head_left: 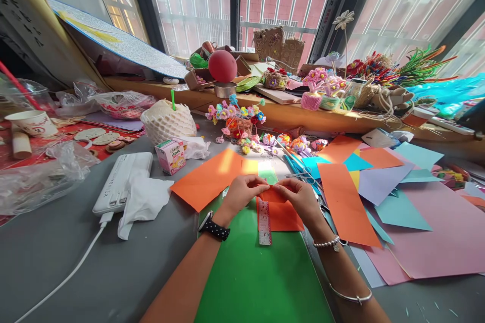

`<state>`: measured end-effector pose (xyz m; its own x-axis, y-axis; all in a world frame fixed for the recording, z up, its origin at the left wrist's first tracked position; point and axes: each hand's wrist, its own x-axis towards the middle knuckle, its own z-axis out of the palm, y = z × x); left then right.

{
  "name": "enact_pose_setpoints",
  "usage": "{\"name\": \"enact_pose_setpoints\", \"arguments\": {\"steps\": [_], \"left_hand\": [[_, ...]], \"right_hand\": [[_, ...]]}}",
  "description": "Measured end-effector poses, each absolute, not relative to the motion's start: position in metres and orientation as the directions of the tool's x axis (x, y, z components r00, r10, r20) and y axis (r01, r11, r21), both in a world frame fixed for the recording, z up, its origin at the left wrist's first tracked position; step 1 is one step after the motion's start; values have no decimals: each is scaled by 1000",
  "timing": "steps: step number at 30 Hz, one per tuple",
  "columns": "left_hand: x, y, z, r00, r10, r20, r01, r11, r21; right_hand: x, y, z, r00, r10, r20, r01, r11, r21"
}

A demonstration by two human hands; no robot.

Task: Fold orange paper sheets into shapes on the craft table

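Note:
Both hands meet over a green cutting mat at the middle of the table. My left hand pinches the left side of a small piece of orange paper, and my right hand pinches its right side. Beneath it lie a short ruler with a pink printed edge and another orange sheet. A larger orange sheet rests beside my left hand. Scissors lie just beyond my right hand, partly hidden.
Coloured paper sheets spread over the right side. At left are a white power bank with a cable, tissue, a small pink box and a foam-wrapped coconut. Crocheted flowers stand at the back, before a cluttered windowsill.

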<state>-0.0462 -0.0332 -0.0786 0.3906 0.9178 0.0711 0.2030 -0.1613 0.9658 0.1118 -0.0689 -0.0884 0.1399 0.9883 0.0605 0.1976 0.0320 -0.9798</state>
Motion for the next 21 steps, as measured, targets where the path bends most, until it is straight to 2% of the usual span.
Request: {"name": "enact_pose_setpoints", "arguments": {"steps": [5, 14, 18, 21], "left_hand": [[-44, -34, -81, 396, 914, 90, 256, -204, 945], [-45, -31, -78, 405, 908, 104, 390, -274, 879], [-46, -35, -61, 371, 909, 189, 573, -384, 724], [-56, -50, -36, 267, 893, 362, 703, -437, 561]], "right_hand": [[110, -70, -87, 110, 990, 90, 291, 55, -955], [110, -68, -95, 145, 987, 69, 268, 28, -963], [111, -66, -98, 157, 984, 80, 229, 42, -972], [113, -65, -99, 191, 976, 108, 263, 55, -963]]}}
